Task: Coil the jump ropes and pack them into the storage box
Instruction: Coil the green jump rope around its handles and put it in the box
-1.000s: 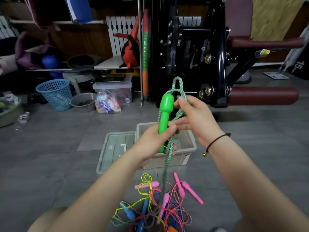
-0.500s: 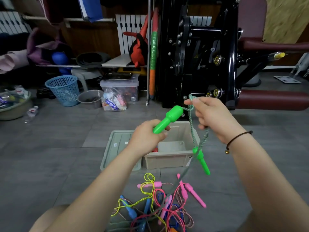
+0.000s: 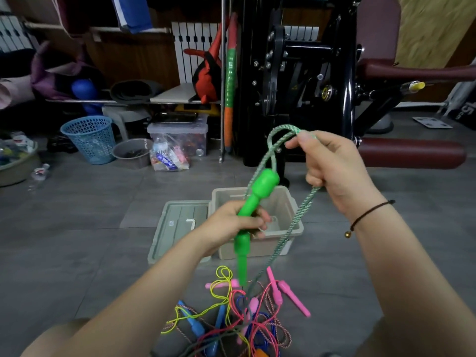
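Observation:
My left hand [image 3: 231, 224] grips a green jump-rope handle [image 3: 261, 188] that points up and to the right over the storage box. A second green handle [image 3: 241, 256] hangs down just below that hand. The green braided rope [image 3: 279, 136] loops up from the handles to my right hand [image 3: 334, 171], which pinches the top of the loop and has a strand running through its fingers. That strand falls toward a tangled pile of jump ropes [image 3: 242, 313] with pink, blue and yellow parts on the floor. The open beige storage box [image 3: 300, 226] stands behind my left hand.
The box lid [image 3: 177, 225] lies flat to the left of the box. A black gym machine [image 3: 304, 73] with dark red pads stands behind. A blue basket [image 3: 90, 139], a grey bowl [image 3: 131, 152] and a clear bin [image 3: 180, 135] sit at the back left.
The second green handle, which dangled under my right hand, now hangs below my left hand. My right hand has drawn the rope up into a wider loop.

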`<state>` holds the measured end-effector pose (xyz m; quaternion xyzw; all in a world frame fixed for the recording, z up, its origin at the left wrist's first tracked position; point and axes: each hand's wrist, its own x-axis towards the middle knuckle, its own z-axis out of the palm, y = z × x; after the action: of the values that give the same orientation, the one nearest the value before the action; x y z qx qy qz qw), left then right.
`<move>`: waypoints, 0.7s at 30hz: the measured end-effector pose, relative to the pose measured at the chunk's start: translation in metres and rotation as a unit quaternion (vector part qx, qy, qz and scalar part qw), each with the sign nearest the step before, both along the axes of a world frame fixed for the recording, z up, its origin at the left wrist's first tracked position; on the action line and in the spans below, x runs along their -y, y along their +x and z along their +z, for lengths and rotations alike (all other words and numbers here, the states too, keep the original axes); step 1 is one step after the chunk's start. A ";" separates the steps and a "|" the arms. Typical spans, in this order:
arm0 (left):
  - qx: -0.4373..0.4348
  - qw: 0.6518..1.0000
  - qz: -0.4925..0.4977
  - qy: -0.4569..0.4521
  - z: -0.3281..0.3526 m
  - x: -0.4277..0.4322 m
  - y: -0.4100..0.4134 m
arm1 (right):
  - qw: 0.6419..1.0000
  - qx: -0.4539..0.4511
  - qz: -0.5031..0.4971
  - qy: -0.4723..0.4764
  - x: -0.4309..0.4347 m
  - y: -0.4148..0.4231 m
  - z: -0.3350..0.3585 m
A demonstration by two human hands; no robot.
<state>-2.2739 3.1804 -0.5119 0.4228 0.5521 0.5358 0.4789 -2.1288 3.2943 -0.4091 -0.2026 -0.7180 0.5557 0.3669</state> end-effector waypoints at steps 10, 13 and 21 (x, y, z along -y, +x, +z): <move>0.253 0.955 0.156 0.006 0.028 0.013 -0.007 | 0.922 0.295 0.142 -0.208 0.029 -0.016 -0.034; 0.258 0.940 0.223 0.007 0.025 0.009 -0.010 | 0.894 0.313 0.274 -0.169 0.051 -0.020 -0.045; 0.235 0.945 0.222 -0.046 0.032 0.011 -0.013 | 0.914 0.300 0.183 -0.200 0.051 -0.035 -0.072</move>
<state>-2.2871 3.1693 -0.4796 0.1292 0.5278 0.6864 0.4833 -2.1636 3.2433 -0.4811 -0.2939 -0.6929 0.6581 -0.0225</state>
